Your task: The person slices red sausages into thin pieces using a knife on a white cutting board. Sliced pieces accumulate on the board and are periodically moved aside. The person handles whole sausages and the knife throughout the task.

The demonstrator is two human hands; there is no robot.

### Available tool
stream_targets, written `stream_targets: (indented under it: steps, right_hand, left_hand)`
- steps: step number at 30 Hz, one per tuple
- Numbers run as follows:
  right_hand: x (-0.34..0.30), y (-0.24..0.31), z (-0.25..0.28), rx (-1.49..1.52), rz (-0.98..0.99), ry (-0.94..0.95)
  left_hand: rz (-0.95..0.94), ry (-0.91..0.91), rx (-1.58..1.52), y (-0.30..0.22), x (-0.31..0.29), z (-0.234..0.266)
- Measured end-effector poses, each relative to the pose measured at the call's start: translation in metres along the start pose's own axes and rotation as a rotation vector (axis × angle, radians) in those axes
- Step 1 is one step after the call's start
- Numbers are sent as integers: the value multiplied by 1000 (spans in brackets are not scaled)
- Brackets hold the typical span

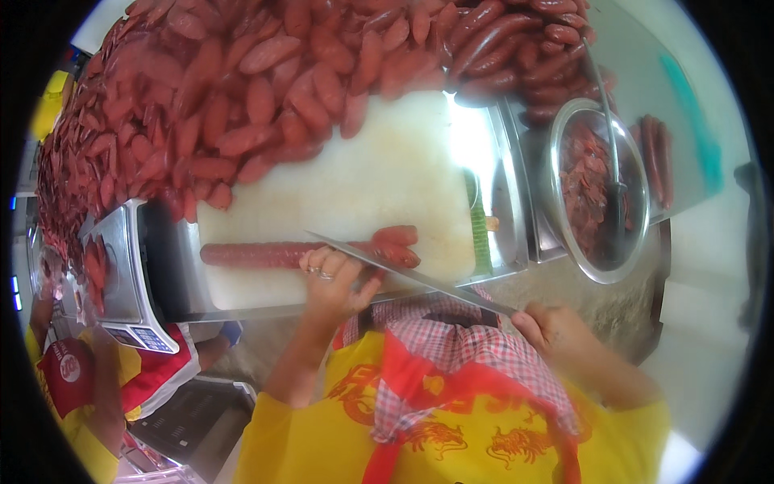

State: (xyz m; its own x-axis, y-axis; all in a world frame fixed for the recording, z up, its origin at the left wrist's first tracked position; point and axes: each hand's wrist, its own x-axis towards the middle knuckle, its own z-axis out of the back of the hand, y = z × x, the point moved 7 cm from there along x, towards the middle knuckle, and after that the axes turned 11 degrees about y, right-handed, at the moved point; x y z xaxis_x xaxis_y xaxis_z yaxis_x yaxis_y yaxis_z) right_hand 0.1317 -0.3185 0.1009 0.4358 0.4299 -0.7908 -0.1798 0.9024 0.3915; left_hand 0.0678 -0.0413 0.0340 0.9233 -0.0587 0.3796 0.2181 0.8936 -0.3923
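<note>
A long red sausage [258, 255] lies crosswise near the front of a white cutting board [347, 177]. Its left length shows fine cross lines that look like close cuts. My left hand [334, 278], with rings on a finger, presses curled fingers onto the sausage. In my right hand [556, 331] is a long knife [435, 284]; its handle is mostly hidden by the fingers. The blade slants up and left across the sausage, just right of my left fingertips. Right of the blade, oval sausage pieces [393, 235] rest at the sausage's end.
A huge heap of cut sausage pieces [266, 97] covers the board's far side. Whole sausages [492, 48] lie far right. A steel bowl [556, 161] holds red scraps and a long-handled utensil. A scale [133, 266] stands left, near a co-worker in a red-and-yellow outfit [121, 363].
</note>
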Motion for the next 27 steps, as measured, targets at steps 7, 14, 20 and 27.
stream_targets:
  steps: [7, 14, 20, 27]
  right_hand:
    - [94, 42, -24, -30, 143, -54]
    - [76, 52, -17, -30, 314, -170]
    - [4, 5, -20, 21, -3, 31]
    - [120, 78, -39, -25, 298, -201]
  left_hand:
    - [-12, -31, -39, -3, 2, 1]
    - [1, -18, 21, 8, -6, 11]
    - [48, 23, -11, 15, -9, 11]
    - [19, -28, -22, 11, -8, 12]
